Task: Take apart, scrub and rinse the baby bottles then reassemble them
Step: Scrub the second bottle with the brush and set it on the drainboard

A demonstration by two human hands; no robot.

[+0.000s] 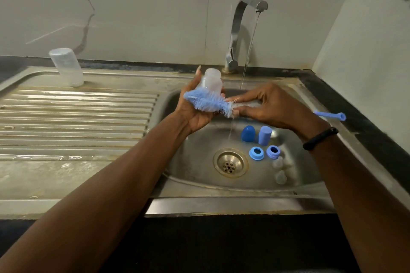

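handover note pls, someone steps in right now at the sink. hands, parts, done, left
Left hand grips a clear bottle. Right hand holds the blue brush against it.
Tap running.
Second bottle upside down on the drainboard.
In the sink: two caps, two rings, two teats.
Done: disassembly.
Left: scrub, rinse, reassemble.

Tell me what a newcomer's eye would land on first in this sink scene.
First, the hands over the basin: the left hand holds a clear bottle, and the right hand grips a blue bottle brush laid across it. Behind them the tap runs a thin stream. Blue caps and rings sit right of the drain.
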